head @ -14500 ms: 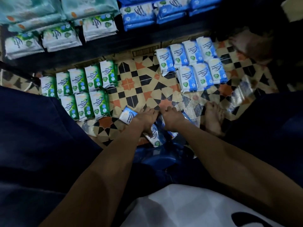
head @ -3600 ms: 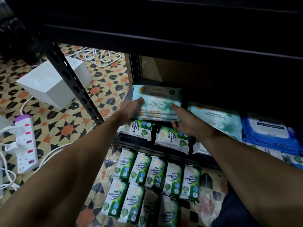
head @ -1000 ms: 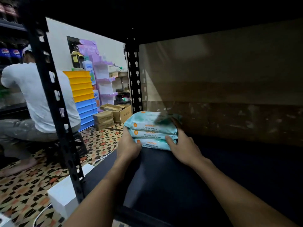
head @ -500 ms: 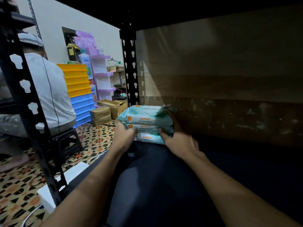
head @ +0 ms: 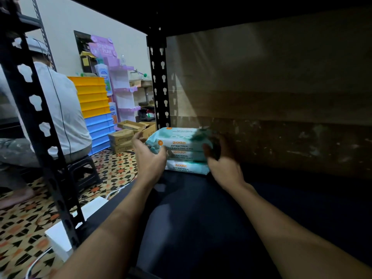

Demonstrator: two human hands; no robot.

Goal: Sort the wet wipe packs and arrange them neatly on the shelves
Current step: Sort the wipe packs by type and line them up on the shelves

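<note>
Stack of three teal plastic wipe packs on dark shelf board; left hand and right hand flank it, grips relaxed, holding nothing. Best square the edges flush.

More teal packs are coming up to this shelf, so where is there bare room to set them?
The shelf board is bare right of the teal stack, along the back panel, and in front of the stack toward the front edge. Crowded: the back left corner by the upright post, where the left hand and right hand flank the stack.
</note>
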